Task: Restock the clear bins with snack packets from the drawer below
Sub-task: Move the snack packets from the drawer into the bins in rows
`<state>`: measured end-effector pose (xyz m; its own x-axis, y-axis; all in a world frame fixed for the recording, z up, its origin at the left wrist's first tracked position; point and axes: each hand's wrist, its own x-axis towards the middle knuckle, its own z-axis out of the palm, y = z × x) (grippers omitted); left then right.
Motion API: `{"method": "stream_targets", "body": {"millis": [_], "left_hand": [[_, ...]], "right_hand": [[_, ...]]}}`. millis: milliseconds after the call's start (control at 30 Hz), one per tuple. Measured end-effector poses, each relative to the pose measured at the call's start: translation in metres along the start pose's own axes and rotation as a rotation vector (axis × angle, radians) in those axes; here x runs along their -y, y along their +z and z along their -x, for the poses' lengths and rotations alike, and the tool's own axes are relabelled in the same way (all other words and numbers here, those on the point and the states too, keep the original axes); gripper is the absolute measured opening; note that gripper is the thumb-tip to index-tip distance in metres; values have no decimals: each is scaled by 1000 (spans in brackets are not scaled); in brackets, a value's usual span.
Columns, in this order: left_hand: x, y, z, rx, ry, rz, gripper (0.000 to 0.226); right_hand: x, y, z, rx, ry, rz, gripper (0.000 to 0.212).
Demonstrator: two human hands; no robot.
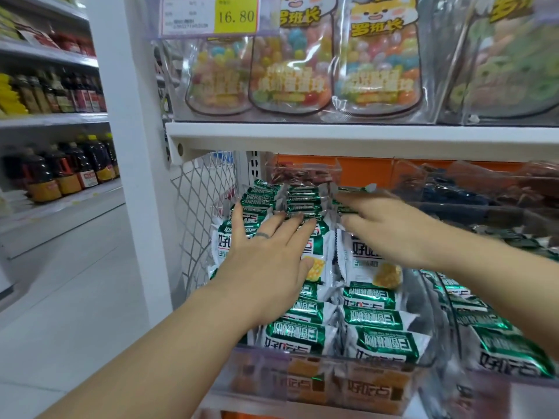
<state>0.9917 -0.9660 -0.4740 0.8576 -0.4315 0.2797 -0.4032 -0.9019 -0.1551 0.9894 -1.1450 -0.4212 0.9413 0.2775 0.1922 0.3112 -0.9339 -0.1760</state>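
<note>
Currently left hand (266,261) flat, spread, steadying packets (372,297) in clear bin (302,355); right hand (390,231) pinches far packet (348,208). Advise: seat upright.

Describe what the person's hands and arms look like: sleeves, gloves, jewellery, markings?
No gloves or sleeves show. The left hand has a thin dark band, ring or tattoo, on one finger. The right hand shows no jewellery or markings.

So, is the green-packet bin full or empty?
Full: packets fill the bin in rows, front wall to back, reaching its rim.
</note>
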Motion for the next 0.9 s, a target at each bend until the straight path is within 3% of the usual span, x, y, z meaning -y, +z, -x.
{"method": "stream_targets", "body": {"millis": [100, 200, 333, 433, 500, 600, 667, 767, 900], "left_hand": [[-1, 0, 0, 17, -8, -14, 56], [-3, -3, -1, 41, -28, -31, 56], [-6, -6, -3, 56, -54, -52, 56], [-9, -11, 1, 73, -81, -39, 57], [-11, -17, 15, 29, -105, 33, 56], [-18, -18, 50, -79, -118, 140, 66], [-25, -13, 74, -92, -107, 186, 70], [-36, 2, 105, -9, -47, 132, 54], [-40, 19, 116, 6, 5, 6, 57]], "right_hand": [[2, 12, 38, 120, -9, 305, 63], [-1, 25, 42, 157, -7, 426, 67], [-5, 33, 28, 125, -9, 437, 67], [-4, 25, 41, 66, 1, 310, 66], [-5, 20, 61, -30, -16, 270, 69], [-1, 18, 98, -32, -55, 188, 80], [0, 28, 123, -39, -92, 236, 72], [-1, 49, 152, -63, -99, 340, 52], [-9, 69, 164, -13, -151, 417, 61]]}}
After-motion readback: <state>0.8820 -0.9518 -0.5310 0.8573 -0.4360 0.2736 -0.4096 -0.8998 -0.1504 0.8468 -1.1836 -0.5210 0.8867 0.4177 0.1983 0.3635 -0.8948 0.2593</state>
